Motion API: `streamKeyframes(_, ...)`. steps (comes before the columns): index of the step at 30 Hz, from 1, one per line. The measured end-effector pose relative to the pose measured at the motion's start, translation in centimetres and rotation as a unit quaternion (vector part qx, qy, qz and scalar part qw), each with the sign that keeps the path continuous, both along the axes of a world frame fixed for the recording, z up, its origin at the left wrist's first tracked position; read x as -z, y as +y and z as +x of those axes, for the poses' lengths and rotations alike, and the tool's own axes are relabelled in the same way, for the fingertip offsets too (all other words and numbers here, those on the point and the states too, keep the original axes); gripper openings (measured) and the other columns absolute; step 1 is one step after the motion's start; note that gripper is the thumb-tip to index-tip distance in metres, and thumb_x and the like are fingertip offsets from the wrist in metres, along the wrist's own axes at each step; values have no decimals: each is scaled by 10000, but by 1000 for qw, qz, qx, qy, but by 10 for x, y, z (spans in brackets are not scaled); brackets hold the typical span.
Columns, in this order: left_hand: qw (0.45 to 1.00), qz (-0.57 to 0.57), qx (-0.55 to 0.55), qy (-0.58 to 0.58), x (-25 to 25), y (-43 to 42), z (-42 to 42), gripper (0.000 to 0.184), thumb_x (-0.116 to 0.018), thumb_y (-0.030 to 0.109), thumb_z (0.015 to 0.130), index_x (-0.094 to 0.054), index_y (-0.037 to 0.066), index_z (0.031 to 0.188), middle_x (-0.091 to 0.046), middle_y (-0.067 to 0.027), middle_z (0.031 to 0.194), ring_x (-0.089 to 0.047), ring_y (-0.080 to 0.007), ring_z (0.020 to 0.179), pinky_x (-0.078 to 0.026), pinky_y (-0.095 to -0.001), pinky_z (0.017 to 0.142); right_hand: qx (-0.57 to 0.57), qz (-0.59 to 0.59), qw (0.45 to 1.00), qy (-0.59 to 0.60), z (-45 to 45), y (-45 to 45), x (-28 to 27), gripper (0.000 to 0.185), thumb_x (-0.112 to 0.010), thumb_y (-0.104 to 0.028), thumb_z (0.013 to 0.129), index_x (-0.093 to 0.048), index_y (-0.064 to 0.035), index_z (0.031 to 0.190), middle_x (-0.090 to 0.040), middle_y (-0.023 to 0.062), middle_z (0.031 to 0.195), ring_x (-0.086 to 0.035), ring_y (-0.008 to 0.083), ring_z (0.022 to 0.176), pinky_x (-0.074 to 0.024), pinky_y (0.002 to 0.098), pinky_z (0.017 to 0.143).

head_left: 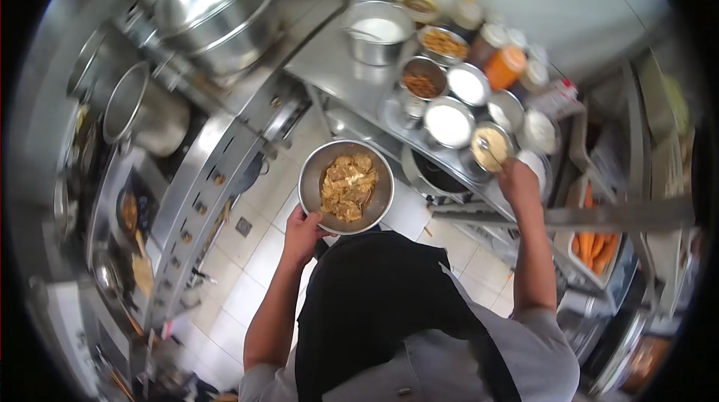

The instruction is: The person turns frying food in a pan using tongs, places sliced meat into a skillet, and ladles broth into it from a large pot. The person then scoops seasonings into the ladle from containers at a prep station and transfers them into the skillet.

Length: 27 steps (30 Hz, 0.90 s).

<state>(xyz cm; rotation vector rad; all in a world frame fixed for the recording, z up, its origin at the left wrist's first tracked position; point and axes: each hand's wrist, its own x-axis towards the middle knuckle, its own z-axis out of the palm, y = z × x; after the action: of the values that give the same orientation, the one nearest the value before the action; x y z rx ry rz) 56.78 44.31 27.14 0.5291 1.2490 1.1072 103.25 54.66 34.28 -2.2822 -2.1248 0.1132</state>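
Note:
My left hand [302,233] grips the near-left rim of a steel bowl [311,183], held in front of my black apron. Inside lie sauce-coated pieces [349,183], perhaps marinated meat, with a small whitish patch on top. My right hand [519,183] reaches out to the metal shelf, its fingers closed around the end of a spoon [490,153]. The spoon's head rests in tan powder [488,140] in a round steel container. Beside it stand containers of white powder [449,125].
Several seasoning tubs, a pot with a ladle [372,50] and an orange-lidded jar [506,64] crowd the shelf. A stove counter [198,149] with large pots runs along the left. Carrots [595,248] sit in a crate at right.

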Motion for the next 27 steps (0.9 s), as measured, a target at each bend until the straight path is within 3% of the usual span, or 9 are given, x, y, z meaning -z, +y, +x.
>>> streamKeyframes(7, 962, -64, -259, -63, 112, -112, -53, 306, -545, 57, 926, -513, -30, 1218, -676, -183, 1069, -711, -261, 775, -640, -381, 622, -72, 121, 988, 56, -83, 22, -74, 302, -614, -205, 932, -686, -27, 1165, -707, 231, 1052, -678, 410, 946, -522, 478, 846)
streamKeyframes(9, 943, -81, -318, -59, 165, -150, -58, 308, -545, 51, 928, -512, -27, 1224, -671, -194, 1088, -712, -271, 782, -644, -388, 623, -206, 213, 944, 145, -128, 24, -74, 309, -618, -192, 949, -677, -10, 1192, -708, 226, 1089, -687, 375, 981, -518, 439, 881)
streamKeyframes(11, 910, -76, -401, -74, 207, -194, -63, 304, -531, 45, 929, -507, -26, 1223, -667, -196, 1112, -714, -288, 793, -644, -395, 612, -160, 63, 966, 192, -209, 1, -96, 296, -628, -187, 938, -678, -10, 1171, -709, 214, 1100, -681, 353, 1056, -506, 397, 950)
streamKeyframes(13, 839, -134, -516, -108, 251, -257, -67, 301, -549, 64, 927, -542, -27, 1214, -706, -170, 982, -717, -298, 723, -631, -400, 587, -388, 118, 893, 196, -255, -13, -52, 283, -633, -191, 927, -682, -21, 1148, -712, 202, 1100, -680, 362, 1046, -510, 404, 931)
streamKeyframes(15, 817, -110, -564, -49, 306, -325, -53, 299, -531, 49, 925, -539, -38, 1211, -696, -193, 1015, -720, -324, 771, -637, -424, 613, -473, -21, 853, 219, -301, -39, -3, 290, -641, -215, 911, -685, -14, 1115, -702, 215, 1101, -672, 379, 1043, -509, 419, 916)
streamKeyframes(17, 776, -115, -620, -7, 343, -387, -20, 298, -512, 35, 923, -536, -48, 1208, -685, -217, 1048, -724, -349, 819, -643, -447, 638, -583, -124, 801, 61, -337, -70, 55, 242, -627, -180, 929, -697, 0, 1076, -726, 176, 1037, -704, 252, 943, -527, 383, 890)
streamKeyframes(19, 548, -115, -791, -245, 357, -454, -7, 370, -458, 52, 945, -494, -59, 1297, -638, -258, 1110, -707, -371, 825, -625, -443, 565, -646, -210, 731, -62, -366, -93, 100, 249, -631, -188, 920, -698, 3, 1065, -724, 180, 1018, -705, 260, 929, -528, 386, 874)
streamKeyframes(25, 287, 9, -906, -310, 403, -572, 59, 418, -361, 0, 912, -511, -10, 1302, -645, -207, 1095, -687, -311, 805, -603, -386, 599, -673, -262, 645, -250, -453, -99, 170, 272, -643, -211, 895, -703, 14, 1034, -718, 190, 962, -706, 282, 888, -530, 394, 828)
streamKeyframes(27, 151, 44, -929, -336, 398, -580, 65, 371, -390, 36, 938, -523, 11, 1283, -646, -180, 1064, -668, -288, 779, -604, -379, 622, -673, -256, 642, -263, -490, -85, 177, 280, -648, -219, 886, -705, 18, 1023, -716, 194, 943, -706, 290, 874, -530, 397, 812)
